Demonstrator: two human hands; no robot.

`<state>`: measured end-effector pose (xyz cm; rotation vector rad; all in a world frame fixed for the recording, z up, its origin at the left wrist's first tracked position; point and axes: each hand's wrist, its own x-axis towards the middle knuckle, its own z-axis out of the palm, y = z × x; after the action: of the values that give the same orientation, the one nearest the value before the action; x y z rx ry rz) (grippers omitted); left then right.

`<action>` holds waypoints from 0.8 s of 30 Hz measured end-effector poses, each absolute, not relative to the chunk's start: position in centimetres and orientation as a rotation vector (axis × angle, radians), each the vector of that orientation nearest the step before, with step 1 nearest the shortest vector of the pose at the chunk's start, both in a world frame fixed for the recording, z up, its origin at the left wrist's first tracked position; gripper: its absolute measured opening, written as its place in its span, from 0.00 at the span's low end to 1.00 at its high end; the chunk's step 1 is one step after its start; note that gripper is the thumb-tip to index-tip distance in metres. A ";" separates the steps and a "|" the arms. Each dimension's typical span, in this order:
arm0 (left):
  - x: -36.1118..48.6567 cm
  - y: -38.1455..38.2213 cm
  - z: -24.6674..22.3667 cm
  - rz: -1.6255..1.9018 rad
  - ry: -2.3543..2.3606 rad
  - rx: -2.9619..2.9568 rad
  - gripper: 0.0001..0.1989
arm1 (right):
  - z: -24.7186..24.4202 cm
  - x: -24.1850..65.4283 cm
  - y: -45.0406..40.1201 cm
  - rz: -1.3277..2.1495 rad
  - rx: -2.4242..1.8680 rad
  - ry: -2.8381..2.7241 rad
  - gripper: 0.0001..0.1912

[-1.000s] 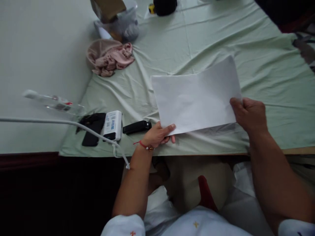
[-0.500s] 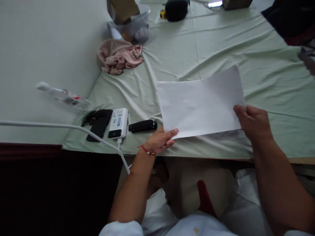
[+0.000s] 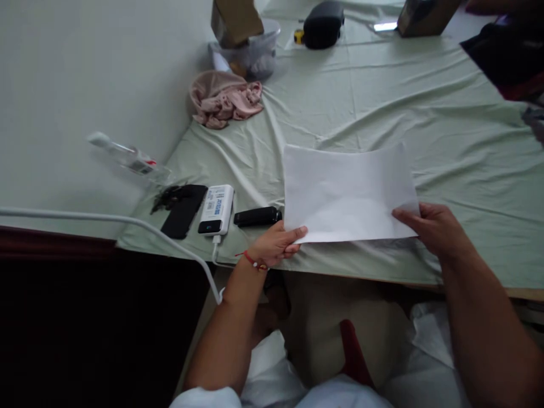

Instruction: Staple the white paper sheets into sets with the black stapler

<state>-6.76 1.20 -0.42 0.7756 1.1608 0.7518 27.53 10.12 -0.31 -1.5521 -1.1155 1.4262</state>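
A blank white sheet of paper (image 3: 346, 190) is held up over the near part of the cloth-covered table, its far edge bowed. My left hand (image 3: 276, 243) pinches the near left corner, thumb on top and fingers curled beneath. At the right edge, near the bottom corner, my right hand (image 3: 433, 226) grips the sheet with its thumb on top; the fingers underneath are partly hidden. Just left of the paper lies a black stapler-like object (image 3: 257, 216), close to my left hand.
A white power bank (image 3: 216, 209) with a white cable (image 3: 140, 222) lies beside a black phone (image 3: 185, 212). A clear bottle (image 3: 130, 158) leans at the wall. Farther back are a pink cloth (image 3: 225, 102), a plastic tub (image 3: 266, 51), a black case (image 3: 323, 25) and a cardboard box (image 3: 425, 17).
My right hand has come down toward the table's near edge, and the paper's right side has lowered with it. My left hand keeps its hold. The camera view has shifted slightly.
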 end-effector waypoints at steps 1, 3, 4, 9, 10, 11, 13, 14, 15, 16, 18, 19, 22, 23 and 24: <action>-6.9 1.1 -0.3 0.749 1.168 0.772 0.33 | -0.5 27.7 10.1 1.419 -1.540 -1.120 0.13; -7.0 0.8 -0.1 0.764 1.176 0.756 0.32 | -0.8 28.2 10.1 1.497 -1.519 -1.110 0.14; -7.1 0.7 0.1 0.777 1.178 0.746 0.32 | -0.9 28.5 10.1 1.571 -1.523 -1.117 0.16; -6.9 0.3 0.4 0.805 1.175 0.704 0.33 | -1.1 28.8 9.8 1.819 -1.531 -1.137 0.22; -6.9 0.4 0.3 0.813 1.171 0.698 0.33 | -1.1 28.6 9.8 1.827 -1.539 -1.133 0.21; -6.9 0.4 0.2 0.826 1.169 0.693 0.33 | -1.1 28.3 9.7 1.824 -1.553 -1.133 0.21; -7.1 0.7 0.0 0.857 1.164 0.694 0.32 | -1.1 27.7 9.7 1.767 -1.584 -1.115 0.19; -7.3 0.8 -0.1 0.868 1.162 0.701 0.32 | -1.1 27.5 9.7 1.719 -1.588 -1.090 0.18; -7.5 0.9 -0.1 0.882 1.164 0.711 0.31 | -1.0 27.3 9.8 1.668 -1.585 -1.056 0.18; -7.7 1.1 -0.2 0.904 1.173 0.724 0.30 | -1.0 27.2 9.8 1.624 -1.576 -1.022 0.18; -8.0 1.2 -0.1 0.964 1.212 0.758 0.27 | -0.8 27.1 10.0 1.571 -1.549 -0.975 0.19; -8.0 1.2 -0.1 0.999 1.241 0.779 0.25 | -0.8 27.2 10.1 1.558 -1.532 -0.961 0.19; -7.9 1.0 0.1 1.129 1.347 0.842 0.20 | -0.8 27.4 10.2 1.551 -1.488 -0.918 0.21; -7.8 0.9 0.1 1.194 1.391 0.855 0.18 | -0.8 27.5 10.3 1.558 -1.485 -0.905 0.22; -7.8 0.9 0.1 1.275 1.441 0.861 0.16 | -0.8 27.6 10.3 1.563 -1.482 -0.894 0.22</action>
<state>-7.82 0.91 0.15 0.8613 1.4409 1.2750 27.63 10.33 -0.82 -1.4823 -0.8942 1.5630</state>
